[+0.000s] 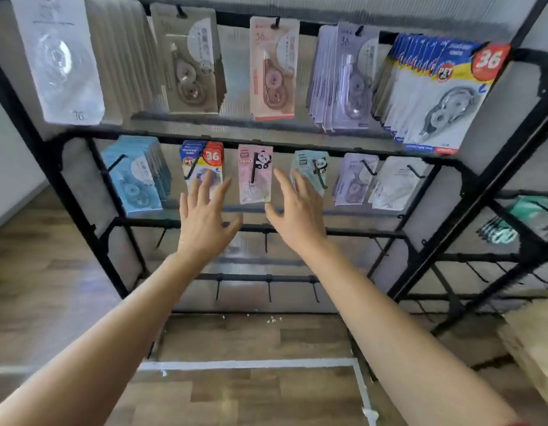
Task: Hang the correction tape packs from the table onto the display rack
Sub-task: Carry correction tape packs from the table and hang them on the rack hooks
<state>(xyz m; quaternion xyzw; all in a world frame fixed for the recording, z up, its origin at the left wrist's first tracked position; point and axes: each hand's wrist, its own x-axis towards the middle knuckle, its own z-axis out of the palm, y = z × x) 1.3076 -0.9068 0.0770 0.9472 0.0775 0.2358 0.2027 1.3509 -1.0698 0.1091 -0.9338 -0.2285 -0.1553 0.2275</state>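
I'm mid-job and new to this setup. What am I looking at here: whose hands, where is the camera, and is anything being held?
There is no machine here: a person works with bare hands. The one picture comes from a camera worn on the head, looking forward and down. The left hand and right hand are both held up in front of the black rack, fingers spread, holding nothing. Between them a pink pack hangs on the rack's middle row. Other packs hang beside and above it. The hooks lower down are bare. Below is a wood floor.
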